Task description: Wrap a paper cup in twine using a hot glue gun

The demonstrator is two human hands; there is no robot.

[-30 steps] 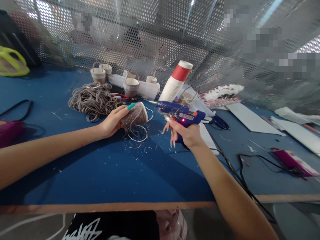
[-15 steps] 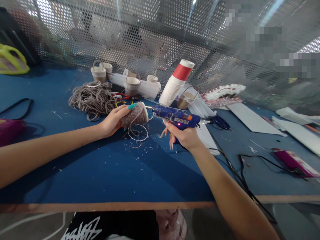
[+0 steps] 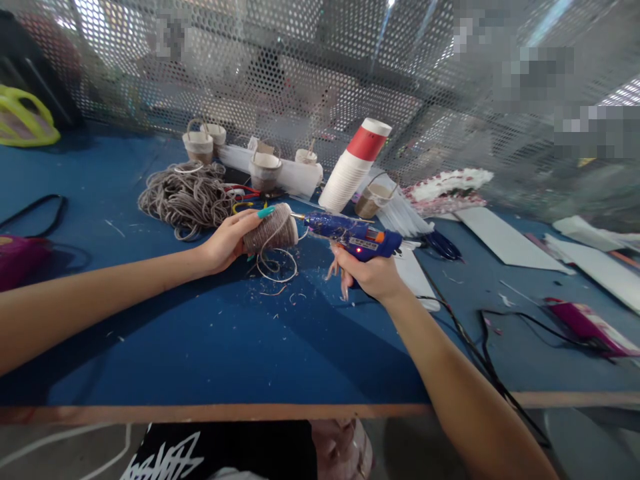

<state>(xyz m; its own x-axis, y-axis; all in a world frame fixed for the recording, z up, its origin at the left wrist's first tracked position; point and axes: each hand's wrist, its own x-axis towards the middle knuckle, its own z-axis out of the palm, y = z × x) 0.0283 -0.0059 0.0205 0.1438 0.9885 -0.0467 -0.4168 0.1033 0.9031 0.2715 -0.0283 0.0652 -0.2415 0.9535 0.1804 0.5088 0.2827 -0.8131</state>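
Observation:
My left hand (image 3: 229,241) is wrapped round a paper cup (image 3: 274,230) wound with grey-brown cord, tilted on its side with its pale rim to the right. A loose length of the cord (image 3: 293,270) curls down below the cup. In my right hand (image 3: 367,270) is a blue glue gun (image 3: 345,233) with a small red light on its side. Its nozzle points left and is at the cup's upper rim; whether it touches, I cannot tell.
Behind the cup lies a heap of grey cord (image 3: 187,197). A leaning stack of paper cups (image 3: 353,167), several small cord-wrapped baskets (image 3: 265,172) and bundled glue sticks (image 3: 400,210) stand along the perforated screen. White boards (image 3: 510,237), a black cable (image 3: 483,363) and a magenta case (image 3: 590,327) lie to the right.
Almost nothing differs. The view has shifted very slightly, and the glue gun's nozzle stays at the cup's rim while both hands keep their hold.

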